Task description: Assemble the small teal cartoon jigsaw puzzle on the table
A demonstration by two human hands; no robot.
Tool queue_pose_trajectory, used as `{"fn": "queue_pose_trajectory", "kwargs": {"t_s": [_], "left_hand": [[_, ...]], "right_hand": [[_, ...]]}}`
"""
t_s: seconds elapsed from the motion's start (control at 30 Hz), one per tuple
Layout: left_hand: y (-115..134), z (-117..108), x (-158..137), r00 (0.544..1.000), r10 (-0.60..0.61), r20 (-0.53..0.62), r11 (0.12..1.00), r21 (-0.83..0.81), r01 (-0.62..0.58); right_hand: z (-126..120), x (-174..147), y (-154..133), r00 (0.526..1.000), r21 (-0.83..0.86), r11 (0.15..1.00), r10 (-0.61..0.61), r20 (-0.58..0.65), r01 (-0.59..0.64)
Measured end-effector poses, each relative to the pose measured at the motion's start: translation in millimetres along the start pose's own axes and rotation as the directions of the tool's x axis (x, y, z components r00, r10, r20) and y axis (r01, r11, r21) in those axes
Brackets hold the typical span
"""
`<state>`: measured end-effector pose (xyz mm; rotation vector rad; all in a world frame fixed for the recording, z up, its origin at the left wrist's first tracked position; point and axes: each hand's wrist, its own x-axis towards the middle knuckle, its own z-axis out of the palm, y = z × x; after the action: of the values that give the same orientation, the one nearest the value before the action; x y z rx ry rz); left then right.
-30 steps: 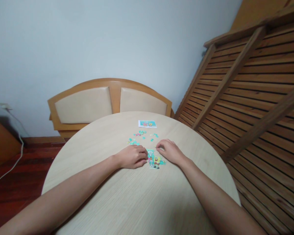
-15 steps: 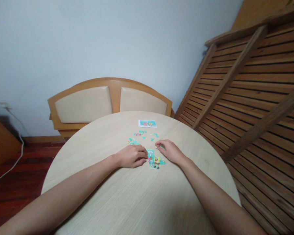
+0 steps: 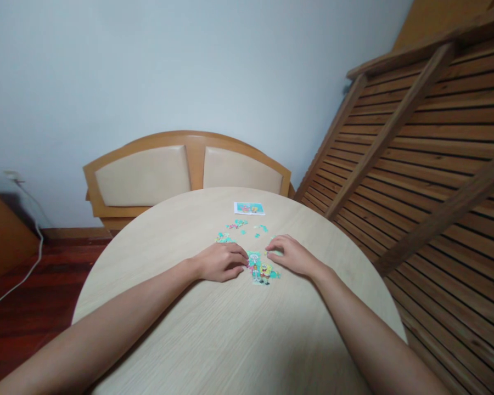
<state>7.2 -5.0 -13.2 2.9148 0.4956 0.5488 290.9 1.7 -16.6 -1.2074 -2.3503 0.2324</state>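
Observation:
A partly joined jigsaw puzzle (image 3: pixel 254 260) with cartoon figures on a teal ground lies flat on the table. My left hand (image 3: pixel 222 262) rests palm down, open, its fingertips at the puzzle's left edge. Just past the upper right of the puzzle is my right hand (image 3: pixel 292 255), thumb and index finger curved around a small puzzle piece (image 3: pixel 266 253), which their tips partly hide. Beyond my left hand sits a cluster of loose pieces (image 3: pixel 224 237), with another group (image 3: pixel 237 224) farther back.
A printed picture card (image 3: pixel 249 208) lies toward the far side of the round wooden table (image 3: pixel 181 334). Single pieces (image 3: pixel 257 235) are scattered before it. A padded headboard (image 3: pixel 144 175) stands behind the table, and a slatted wooden frame (image 3: pixel 420 164) leans at the right.
My right hand has shifted slightly right and down, the small piece still at its fingertips. The left hand stays at the puzzle's edge. The whole view has moved a little.

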Motion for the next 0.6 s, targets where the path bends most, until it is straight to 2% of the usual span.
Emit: {"fn": "queue_pose_trajectory", "kwargs": {"t_s": [0.2,0.3,0.4,0.6], "left_hand": [[-2.7,-1.5,1.3,0.999,-0.049,-0.022,0.997,0.050,0.051],[-12.0,-0.6,1.5,0.981,-0.156,-0.118,0.980,0.107,0.168],[-26.5,4.8,0.2,0.934,-0.283,-0.217,0.933,0.164,0.320],[-48.0,17.2,-1.1,0.877,-0.457,-0.148,0.848,0.226,0.480]], "right_hand": [[-1.0,0.5,-3.1,1.000,0.001,1.000,-0.011,0.000,0.011],[-0.4,0.6,-3.4,1.000,0.003,1.000,-0.011,0.001,0.011],[0.9,0.8,-2.4,1.000,0.012,1.000,-0.013,0.005,0.013],[3.2,0.9,0.3,1.000,0.005,1.000,-0.012,0.004,0.012]]}}
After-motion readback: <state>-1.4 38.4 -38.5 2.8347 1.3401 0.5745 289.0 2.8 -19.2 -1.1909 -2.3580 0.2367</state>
